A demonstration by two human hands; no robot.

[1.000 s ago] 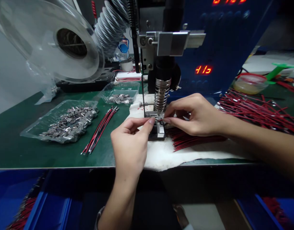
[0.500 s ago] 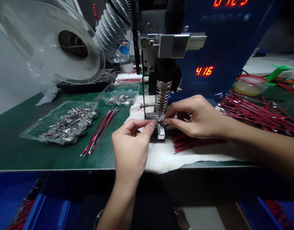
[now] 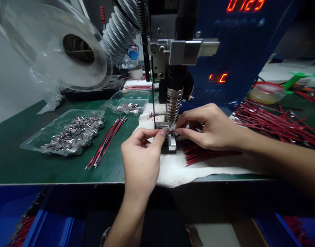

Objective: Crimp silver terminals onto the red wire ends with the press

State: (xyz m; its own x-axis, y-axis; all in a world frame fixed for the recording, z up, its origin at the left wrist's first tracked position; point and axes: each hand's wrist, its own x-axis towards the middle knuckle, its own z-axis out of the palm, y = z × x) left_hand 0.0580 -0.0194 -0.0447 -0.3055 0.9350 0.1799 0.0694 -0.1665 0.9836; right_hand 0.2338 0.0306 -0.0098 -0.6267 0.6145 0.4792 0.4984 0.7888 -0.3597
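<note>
My left hand (image 3: 143,154) is closed in a pinch at the small metal fixture (image 3: 172,142) under the machine's spring-wrapped head (image 3: 174,104). What its fingertips hold is too small to make out. From the right, my right hand (image 3: 211,127) pinches a thin red wire (image 3: 171,130), whose end lies at the fixture between both sets of fingertips. Beneath my right hand, a row of red wires (image 3: 198,156) rests on a white cloth (image 3: 172,171). To the left of my hands lies a small bundle of red and black wires (image 3: 106,144) with metal ends.
A clear plastic tray (image 3: 31,145) of metal parts stands left, with a smaller tray (image 3: 145,97) behind. A blue control box (image 3: 224,51) with red digits rises behind my hands. At right are a pile of red wires (image 3: 273,123) and a round tub (image 3: 266,94).
Both hands stay almost in place at the fixture. The lower red display has changed from 416 to partly lit characters ending in C. The view has shifted slightly.
</note>
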